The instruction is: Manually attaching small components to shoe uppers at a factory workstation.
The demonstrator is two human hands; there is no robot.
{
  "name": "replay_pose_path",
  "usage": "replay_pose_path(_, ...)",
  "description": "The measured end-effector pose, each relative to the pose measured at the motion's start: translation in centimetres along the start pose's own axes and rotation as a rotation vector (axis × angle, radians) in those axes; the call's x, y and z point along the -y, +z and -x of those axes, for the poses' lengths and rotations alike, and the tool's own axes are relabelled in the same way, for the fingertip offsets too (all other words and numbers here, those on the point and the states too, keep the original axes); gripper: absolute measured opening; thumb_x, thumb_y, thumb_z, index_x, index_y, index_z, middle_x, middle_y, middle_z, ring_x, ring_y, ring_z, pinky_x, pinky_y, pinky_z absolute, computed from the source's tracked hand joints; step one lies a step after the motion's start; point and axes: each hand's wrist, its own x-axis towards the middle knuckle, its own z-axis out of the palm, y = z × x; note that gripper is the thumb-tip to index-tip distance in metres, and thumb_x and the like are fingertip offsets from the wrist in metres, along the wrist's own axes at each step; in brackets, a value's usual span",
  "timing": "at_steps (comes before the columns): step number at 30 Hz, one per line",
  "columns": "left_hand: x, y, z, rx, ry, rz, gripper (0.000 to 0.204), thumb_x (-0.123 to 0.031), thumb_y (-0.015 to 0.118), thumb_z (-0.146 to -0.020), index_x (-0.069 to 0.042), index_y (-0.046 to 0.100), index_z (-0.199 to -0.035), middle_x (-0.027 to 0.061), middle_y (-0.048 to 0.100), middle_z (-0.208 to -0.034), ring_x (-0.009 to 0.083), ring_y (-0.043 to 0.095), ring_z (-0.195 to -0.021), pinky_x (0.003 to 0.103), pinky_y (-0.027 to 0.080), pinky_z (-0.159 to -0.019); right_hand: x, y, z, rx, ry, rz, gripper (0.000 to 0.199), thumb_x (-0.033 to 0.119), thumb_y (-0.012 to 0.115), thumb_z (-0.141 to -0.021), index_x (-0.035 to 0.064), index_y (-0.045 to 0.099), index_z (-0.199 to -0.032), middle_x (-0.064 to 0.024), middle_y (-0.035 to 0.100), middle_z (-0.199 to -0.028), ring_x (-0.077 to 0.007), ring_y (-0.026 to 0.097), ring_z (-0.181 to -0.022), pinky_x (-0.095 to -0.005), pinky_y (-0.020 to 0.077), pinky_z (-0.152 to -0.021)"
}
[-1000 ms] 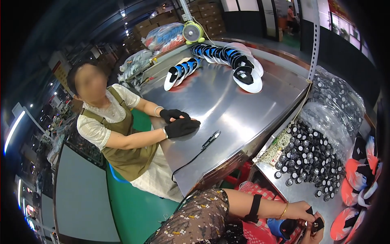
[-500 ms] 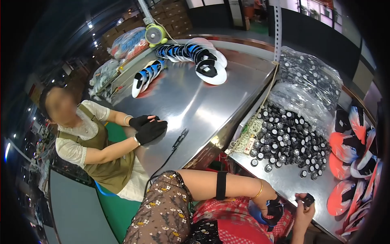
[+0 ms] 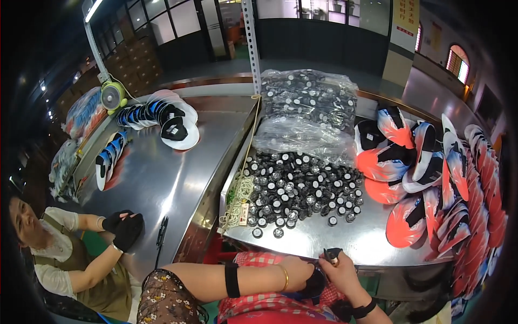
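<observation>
My left hand (image 3: 300, 271) and my right hand (image 3: 342, 271) meet at the near edge of a steel table (image 3: 345, 243). The right hand's fingers pinch a small black round dial (image 3: 331, 255). The left hand is closed on a dark piece (image 3: 315, 283) held just below the edge; its shape is mostly hidden. My left forearm wears a black band and a gold bracelet. A heap of black round dials with white centres (image 3: 297, 189) lies on the table just beyond my hands.
Clear bags of more dials (image 3: 307, 108) are piled behind the heap. Orange, black and white shoe uppers (image 3: 415, 167) crowd the right. Cream cords (image 3: 240, 195) lie at the table's left rim. A co-worker's black-gloved hands (image 3: 125, 227) rest on the left table near blue-white uppers (image 3: 156, 116).
The view has swung right, away from the co-worker and onto the table of dials. My hands have come up together to the table's near edge, with a dial in the right fingers.
</observation>
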Motion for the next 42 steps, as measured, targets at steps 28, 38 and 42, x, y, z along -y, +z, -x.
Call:
replay_pose_path(28, -1.6, -2.6, 4.5, -0.645, 0.097, -0.016, 0.026, -0.013, 0.065, -0.074, -0.012, 0.066, -0.100, 0.0095, 0.064, -0.086, 0.0258, 0.063, -0.064, 0.034, 0.051, -0.058, 2.4, -2.3, 3.3, 0.016, -0.438, 0.172, 0.040, 0.033, 0.073, -0.074, 0.0058, 0.063, -0.101, -0.0100, 0.064, -0.086, -0.0246, 0.063, -0.072, -0.0320, 0.0485, -0.060)
replay_pose_path(38, 4.0, -5.9, 10.1, -1.519, -0.154, 0.392, 0.029, -0.017, 0.060, -0.085, 0.005, 0.060, -0.104, 0.0129, 0.067, -0.096, 0.0152, 0.063, -0.082, 0.029, 0.049, -0.069, 3.1, -9.1, 2.8, -0.550, -0.254, 0.126, 0.022, 0.023, 0.069, -0.076, 0.0064, 0.065, -0.091, -0.0068, 0.064, -0.104, -0.0279, 0.063, -0.069, -0.0353, 0.0501, -0.060)
replay_pose_path(42, 9.6, -9.6, 16.9, -1.402, -0.953, -0.336, 0.032, -0.011, 0.054, -0.088, 0.007, 0.053, -0.115, 0.0157, 0.057, -0.120, 0.0226, 0.058, -0.102, 0.035, 0.045, -0.085, -3.1, -15.2, -0.5, -0.962, -0.195, 0.609, 0.012, 0.011, 0.063, -0.075, 0.0024, 0.058, -0.082, -0.0104, 0.059, -0.114, -0.0295, 0.064, -0.075, -0.0379, 0.0511, -0.062)
